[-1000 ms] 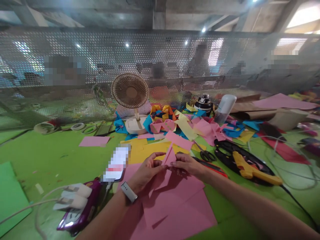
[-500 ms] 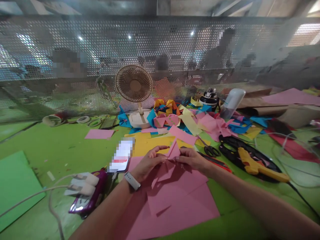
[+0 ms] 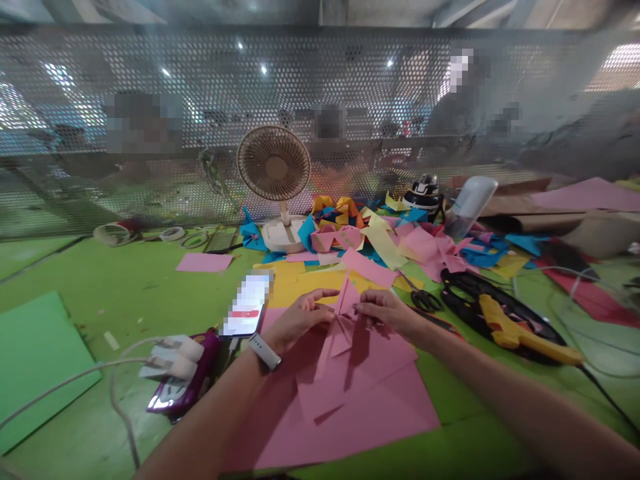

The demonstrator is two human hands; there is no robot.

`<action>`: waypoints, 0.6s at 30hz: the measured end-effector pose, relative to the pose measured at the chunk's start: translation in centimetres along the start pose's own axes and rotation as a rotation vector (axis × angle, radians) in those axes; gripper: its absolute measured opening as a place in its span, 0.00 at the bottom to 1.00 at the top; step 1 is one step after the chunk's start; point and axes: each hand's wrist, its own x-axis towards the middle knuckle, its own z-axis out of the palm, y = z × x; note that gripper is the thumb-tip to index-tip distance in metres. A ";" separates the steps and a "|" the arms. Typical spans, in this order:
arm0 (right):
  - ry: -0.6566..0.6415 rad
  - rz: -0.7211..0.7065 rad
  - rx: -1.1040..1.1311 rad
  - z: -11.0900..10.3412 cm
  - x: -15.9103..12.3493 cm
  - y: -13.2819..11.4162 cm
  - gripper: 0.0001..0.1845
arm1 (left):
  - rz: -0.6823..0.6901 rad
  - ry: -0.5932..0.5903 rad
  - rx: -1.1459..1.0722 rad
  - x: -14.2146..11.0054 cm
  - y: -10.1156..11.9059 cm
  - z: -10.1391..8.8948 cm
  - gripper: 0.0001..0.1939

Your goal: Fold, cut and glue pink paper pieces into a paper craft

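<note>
A folded piece of pink paper (image 3: 341, 337), pointed at its top, stands tilted between my two hands. My left hand (image 3: 303, 320) pinches its left side near the middle, the index finger raised. On the other side, my right hand (image 3: 385, 310) has thumb and fingers closed on the paper's right edge; part of those fingers is hidden. Larger pink sheets (image 3: 370, 420) lie beneath, overlapping, with the shadow of my hands on them. A smartphone (image 3: 249, 307) with a lit screen lies left of my left hand.
Scissors (image 3: 423, 297) and a yellow glue gun (image 3: 515, 330) on a black tray (image 3: 457, 283) lie to the right. A fan (image 3: 274, 167) stands behind, beside heaped coloured paper (image 3: 430, 250). A purple power strip (image 3: 187, 387) with cables sits at left, near a green sheet (image 3: 40, 367).
The view has shifted, so the table sits a little higher and further right. The folded pink paper has turned more upright and opened out at its lower part between my hands.
</note>
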 end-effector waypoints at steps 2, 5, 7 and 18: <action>0.023 0.001 0.001 0.0 0.0 -0.1 0.17 | -0.003 0.002 -0.006 0.1 -0.2 0.0 0.29; 0.075 -0.023 -0.010 0.2 -0.1 -0.5 0.20 | 0.041 0.029 -0.028 0.3 -0.5 0.0 0.30; 0.069 -0.057 -0.044 0.4 -0.3 -0.6 0.19 | 0.072 0.064 -0.065 0.5 -0.6 0.0 0.30; -0.042 -0.008 -0.058 0.5 -0.5 -0.1 0.13 | 0.041 0.138 -0.006 0.7 -1.0 0.4 0.28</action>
